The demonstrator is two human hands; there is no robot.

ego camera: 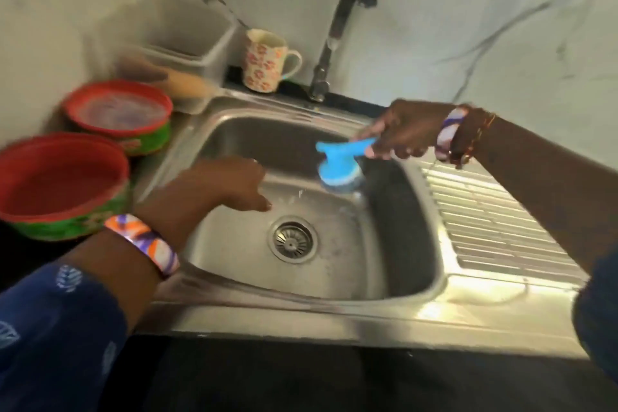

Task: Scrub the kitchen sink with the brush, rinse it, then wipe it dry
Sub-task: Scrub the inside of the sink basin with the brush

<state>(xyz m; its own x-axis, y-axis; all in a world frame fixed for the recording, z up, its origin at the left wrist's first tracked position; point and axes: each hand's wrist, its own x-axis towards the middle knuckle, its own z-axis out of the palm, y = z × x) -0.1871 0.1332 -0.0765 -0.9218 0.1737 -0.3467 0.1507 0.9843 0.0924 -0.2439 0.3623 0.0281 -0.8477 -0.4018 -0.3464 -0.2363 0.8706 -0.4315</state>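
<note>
A steel sink [234, 278] with a round drain [291, 239] fills the middle of the view. My right hand [406, 130] grips the handle of a blue brush [337, 167], whose round head hangs over the basin's back right part. My left hand [230, 186] reaches over the left side of the basin, fingers pointing down toward the wet floor, holding nothing. A few water drops show beside the brush head. No water visibly runs from the dark tap [337, 30] behind the basin.
Two red-and-green tubs [63, 184] [120, 110] sit on the left counter. A floral mug [266, 60] and a white container [180, 37] stand at the back left. The ribbed drainboard [485, 217] lies right of the basin.
</note>
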